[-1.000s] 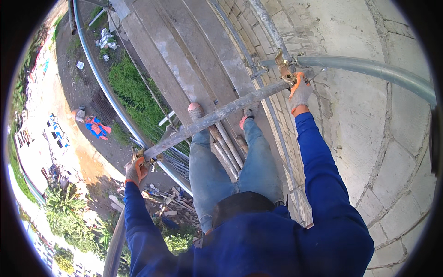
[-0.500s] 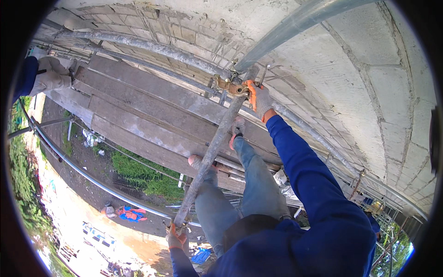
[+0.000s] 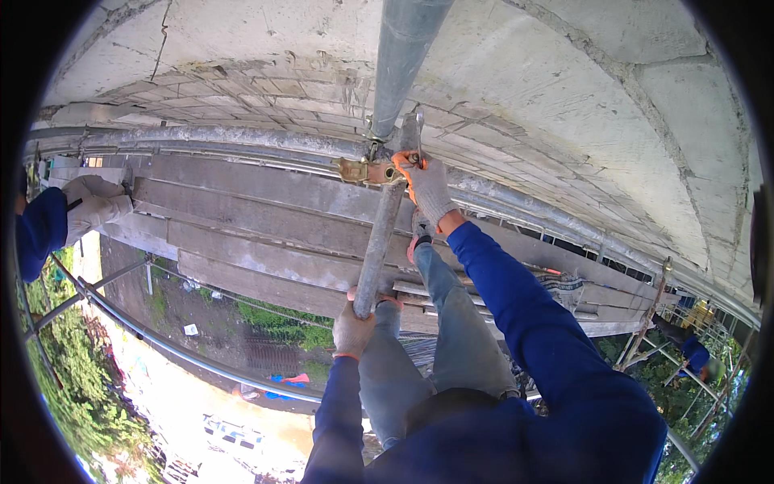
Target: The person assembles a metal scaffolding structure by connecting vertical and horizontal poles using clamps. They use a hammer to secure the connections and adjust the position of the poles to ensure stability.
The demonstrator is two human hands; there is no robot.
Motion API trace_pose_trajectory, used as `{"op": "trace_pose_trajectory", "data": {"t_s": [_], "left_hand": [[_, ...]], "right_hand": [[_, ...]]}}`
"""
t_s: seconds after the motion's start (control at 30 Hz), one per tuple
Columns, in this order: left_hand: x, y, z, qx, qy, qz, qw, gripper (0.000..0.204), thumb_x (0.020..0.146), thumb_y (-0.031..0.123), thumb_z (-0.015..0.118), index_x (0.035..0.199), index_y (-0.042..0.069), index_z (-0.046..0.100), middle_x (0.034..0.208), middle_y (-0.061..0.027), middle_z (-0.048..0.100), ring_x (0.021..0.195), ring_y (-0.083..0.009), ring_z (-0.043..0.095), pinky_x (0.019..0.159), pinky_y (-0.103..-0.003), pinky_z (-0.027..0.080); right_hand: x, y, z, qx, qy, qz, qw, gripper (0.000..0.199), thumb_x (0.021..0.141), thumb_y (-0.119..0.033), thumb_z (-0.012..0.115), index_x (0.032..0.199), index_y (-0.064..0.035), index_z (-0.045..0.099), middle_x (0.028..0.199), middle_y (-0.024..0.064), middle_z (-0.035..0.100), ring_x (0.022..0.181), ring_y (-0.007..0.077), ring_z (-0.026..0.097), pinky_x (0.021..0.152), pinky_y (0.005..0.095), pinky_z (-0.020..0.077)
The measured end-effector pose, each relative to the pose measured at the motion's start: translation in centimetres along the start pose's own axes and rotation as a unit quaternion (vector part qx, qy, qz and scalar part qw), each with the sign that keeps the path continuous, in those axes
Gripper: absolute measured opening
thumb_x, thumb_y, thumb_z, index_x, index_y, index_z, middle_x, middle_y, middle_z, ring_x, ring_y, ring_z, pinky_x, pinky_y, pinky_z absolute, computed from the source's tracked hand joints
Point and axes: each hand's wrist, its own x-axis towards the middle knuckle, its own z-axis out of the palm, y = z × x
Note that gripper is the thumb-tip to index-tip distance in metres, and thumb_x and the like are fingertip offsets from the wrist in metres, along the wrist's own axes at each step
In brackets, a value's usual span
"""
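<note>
A short grey scaffold tube runs from the wall side back toward me. Near its lower end my left hand, in a pale glove, is wrapped round it. At its far end, my right hand, in a glove with an orange palm, is closed at a brass-coloured scaffold clamp, whose jaw hangs open to the left. A thin metal shank stands up beside the right fingers; whether it is a spanner or part of the clamp I cannot tell. The fingertips are partly hidden.
Weathered planks form the platform under my feet, beside a block wall. A thick standing tube rises by the clamp. A guard rail borders the drop at left. Other people are at far left and far right.
My left hand has moved up from the tube's bottom end fitting onto the tube itself. My right hand stays at the clamp. The view has turned, shifting the scene.
</note>
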Motion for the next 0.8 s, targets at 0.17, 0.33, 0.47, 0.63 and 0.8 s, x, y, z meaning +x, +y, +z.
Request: {"op": "trace_pose_trajectory", "data": {"t_s": [0.17,0.33,0.47,0.63,0.8], "left_hand": [[-3.4,1.5,0.1,0.039,0.174,-0.01,0.984,0.04,0.076,0.027,0.073,0.108,0.007,0.065,0.094,-0.0214,0.071,0.088,-0.0428,0.069,0.079,-0.052,0.054],[-3.0,-0.4,-0.2,-0.035,0.077,0.01,0.996,0.035,0.074,0.027,0.075,0.1,0.004,0.066,0.085,-0.021,0.071,0.082,-0.0417,0.07,0.074,-0.049,0.054],[-2.4,-1.7,1.1,-0.103,0.029,0.034,0.994,0.03,0.073,0.024,0.075,0.091,0.002,0.065,0.075,-0.0171,0.069,0.072,-0.0348,0.07,0.066,-0.043,0.053],[0.1,-4.2,0.8,-0.26,-0.154,0.022,0.953,0.023,0.071,0.014,0.075,0.085,0.001,0.063,0.069,-0.0042,0.064,0.058,-0.0141,0.06,0.055,-0.031,0.048],[2.0,-4.6,2.0,-0.3,-0.149,0.045,0.941,0.023,0.069,0.013,0.074,0.085,0.0,0.064,0.063,-0.0001,0.06,0.053,-0.0073,0.053,0.048,-0.027,0.042]], "right_hand": [[-3.2,-7.5,-0.9,-0.132,0.0,-0.029,0.991,0.012,0.094,-0.016,0.068,0.098,-0.0061,0.071,0.072,-0.0035,0.06,0.058,0.0032,0.05,0.048,0.0242,0.0373],[-3.2,-6.1,-1.5,-0.06,-0.004,0.064,0.996,0.011,0.091,-0.013,0.07,0.101,-0.0072,0.071,0.075,-0.0011,0.063,0.059,0.0048,0.053,0.05,0.0233,0.0409],[-4.4,-5.7,0.0,-0.019,0.009,0.001,1.0,0.017,0.087,-0.012,0.075,0.101,-0.0025,0.07,0.075,-0.0013,0.063,0.058,0.005,0.053,0.047,0.0243,0.0412],[-3.2,-9.6,0.2,-0.143,-0.047,0.02,0.988,0.018,0.089,-0.023,0.077,0.09,-0.0054,0.074,0.059,-0.0041,0.057,0.053,0.0062,0.052,0.047,0.024,0.0376],[0.7,-3.0,-2.4,0.015,-0.005,0.064,0.998,0.026,0.091,-0.018,0.075,0.107,0.0011,0.069,0.088,0.0066,0.068,0.074,0.0139,0.067,0.057,0.0267,0.0534]]}}
